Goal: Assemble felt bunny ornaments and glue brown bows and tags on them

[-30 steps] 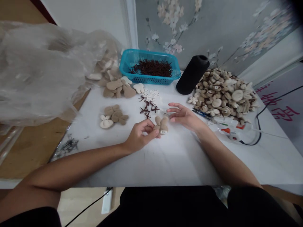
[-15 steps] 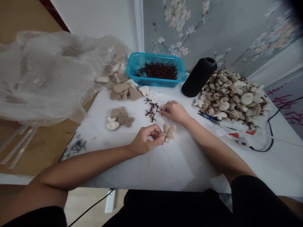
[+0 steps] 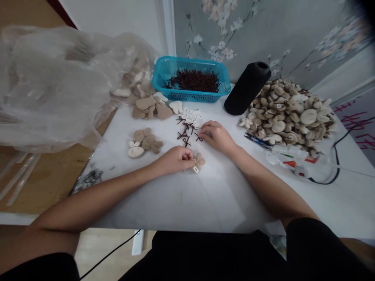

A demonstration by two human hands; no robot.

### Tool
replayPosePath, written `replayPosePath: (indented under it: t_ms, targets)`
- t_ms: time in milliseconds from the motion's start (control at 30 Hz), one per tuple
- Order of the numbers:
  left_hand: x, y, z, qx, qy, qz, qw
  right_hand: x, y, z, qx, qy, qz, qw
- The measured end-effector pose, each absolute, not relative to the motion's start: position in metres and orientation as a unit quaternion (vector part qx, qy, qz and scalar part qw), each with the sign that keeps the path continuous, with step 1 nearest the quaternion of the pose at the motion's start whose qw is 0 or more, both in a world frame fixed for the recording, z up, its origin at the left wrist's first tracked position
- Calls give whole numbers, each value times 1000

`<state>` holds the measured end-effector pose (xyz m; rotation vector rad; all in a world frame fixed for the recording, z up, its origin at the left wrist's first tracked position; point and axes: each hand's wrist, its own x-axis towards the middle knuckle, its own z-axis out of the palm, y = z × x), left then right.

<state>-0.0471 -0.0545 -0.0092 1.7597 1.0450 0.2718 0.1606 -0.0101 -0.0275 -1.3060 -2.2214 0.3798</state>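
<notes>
My left hand is closed on the edge of a small beige plush piece with rounded lobes, low over the white table. A white label with dark print shows on its near side. Farther back, my right hand pinches a brown string bow at its fingertips. Several more brown bows lie loose just left of those fingers. Behind them is a scatter of small white labels. Other beige plush pieces and a cream one rest left of my left hand.
A blue basket of brown bows stands at the back, beside a black thread cone. Finished-looking plush pieces heap at right, with snips and a glue gun before them. A plastic bag fills the left.
My left hand has shifted slightly left with the plush piece, turning it so its label tilts. The right hand stays near the bows, and the bow at its fingertips shows more fully.
</notes>
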Motion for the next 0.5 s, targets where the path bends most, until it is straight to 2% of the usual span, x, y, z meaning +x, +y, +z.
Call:
replayPosePath:
  t_ms: [267, 500]
  targets:
    - [-51, -40, -3, 722, 420, 25, 549, 149, -10, -33, -434, -868, 68, 231]
    - [-54, -27, 5, 709, 405, -44, 576, 157, -30, -18, -372, -866, 92, 323]
